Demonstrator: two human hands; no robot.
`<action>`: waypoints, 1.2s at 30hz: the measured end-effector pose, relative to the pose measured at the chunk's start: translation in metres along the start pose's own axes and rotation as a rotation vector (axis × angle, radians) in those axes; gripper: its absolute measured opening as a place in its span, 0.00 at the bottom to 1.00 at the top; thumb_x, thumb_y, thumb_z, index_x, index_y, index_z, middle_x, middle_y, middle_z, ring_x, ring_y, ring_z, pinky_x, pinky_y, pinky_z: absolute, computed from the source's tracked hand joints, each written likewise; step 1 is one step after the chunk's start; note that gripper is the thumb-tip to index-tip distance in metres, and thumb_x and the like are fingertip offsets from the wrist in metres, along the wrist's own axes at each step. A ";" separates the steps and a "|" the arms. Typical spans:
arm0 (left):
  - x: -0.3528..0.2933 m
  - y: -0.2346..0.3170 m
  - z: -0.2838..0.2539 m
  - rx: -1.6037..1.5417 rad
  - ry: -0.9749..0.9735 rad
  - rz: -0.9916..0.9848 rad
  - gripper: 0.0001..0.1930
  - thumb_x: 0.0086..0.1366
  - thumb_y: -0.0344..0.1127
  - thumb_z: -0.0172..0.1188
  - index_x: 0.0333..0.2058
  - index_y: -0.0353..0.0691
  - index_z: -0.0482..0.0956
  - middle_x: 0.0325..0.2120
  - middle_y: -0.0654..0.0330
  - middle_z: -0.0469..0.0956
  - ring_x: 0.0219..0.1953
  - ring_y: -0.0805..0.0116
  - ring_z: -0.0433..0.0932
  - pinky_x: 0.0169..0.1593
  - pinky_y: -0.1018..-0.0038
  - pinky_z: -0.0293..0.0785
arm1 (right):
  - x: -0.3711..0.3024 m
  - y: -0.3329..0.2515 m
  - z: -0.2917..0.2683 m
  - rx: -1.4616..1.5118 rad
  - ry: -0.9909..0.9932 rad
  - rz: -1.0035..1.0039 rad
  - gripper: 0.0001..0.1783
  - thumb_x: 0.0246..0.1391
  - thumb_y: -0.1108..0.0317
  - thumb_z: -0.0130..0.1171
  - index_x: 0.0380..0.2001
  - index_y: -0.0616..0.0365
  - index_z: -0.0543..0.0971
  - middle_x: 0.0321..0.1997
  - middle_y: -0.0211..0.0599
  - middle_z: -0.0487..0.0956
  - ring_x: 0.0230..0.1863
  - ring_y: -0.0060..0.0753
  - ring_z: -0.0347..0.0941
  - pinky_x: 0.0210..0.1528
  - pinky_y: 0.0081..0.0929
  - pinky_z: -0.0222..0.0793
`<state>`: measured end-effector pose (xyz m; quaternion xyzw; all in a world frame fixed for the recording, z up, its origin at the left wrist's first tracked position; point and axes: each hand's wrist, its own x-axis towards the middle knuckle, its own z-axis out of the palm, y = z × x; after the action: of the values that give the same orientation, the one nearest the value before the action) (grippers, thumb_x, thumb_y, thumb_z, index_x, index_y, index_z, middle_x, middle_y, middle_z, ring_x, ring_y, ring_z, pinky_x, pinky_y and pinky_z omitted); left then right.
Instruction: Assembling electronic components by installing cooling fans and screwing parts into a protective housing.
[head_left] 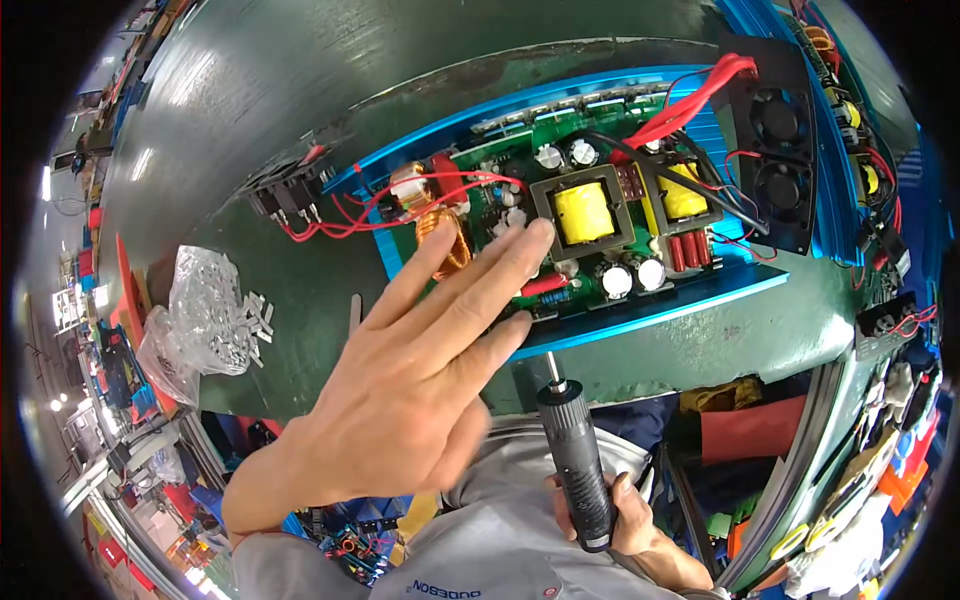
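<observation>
A green circuit board [487, 215] sits in a blue metal case [650, 312] on the bench in front of me. It carries a yellow-wound transformer [584, 212], a copper toroid coil [447, 240], capacitors and red wires. My left hand [410, 385] reaches over the left front part of the board, fingers stretched out, fingertips by the coil and the transformer. It holds nothing. My right hand [630, 515] grips a black electric screwdriver [575, 455] below the bench edge. The screwdriver's bit points up at the case's front wall; whether it sits on a screw is hidden.
A black twin-fan panel [780, 150] stands at the case's right end. A black socket part [285, 190] hangs on red wires at the left. Nearby lies a clear plastic bag [205, 310] with small grey pieces spilling out. Another blue case [835, 130] is at far right.
</observation>
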<state>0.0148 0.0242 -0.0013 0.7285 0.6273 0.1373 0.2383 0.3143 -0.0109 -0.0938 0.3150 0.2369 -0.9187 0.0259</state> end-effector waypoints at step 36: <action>-0.175 -0.136 0.024 0.401 0.663 -0.681 0.13 0.73 0.38 0.56 0.48 0.33 0.80 0.36 0.55 0.82 0.35 0.66 0.80 0.43 0.72 0.74 | -0.004 0.014 -0.010 -0.710 0.331 -0.342 0.29 0.74 0.52 0.29 0.60 0.62 0.70 0.40 0.41 0.79 0.40 0.31 0.73 0.49 0.30 0.67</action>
<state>-0.1195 -0.1376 -0.0749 0.4316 0.8848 0.1524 -0.0868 0.3257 -0.0192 -0.1046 0.3858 0.5884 -0.7082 -0.0582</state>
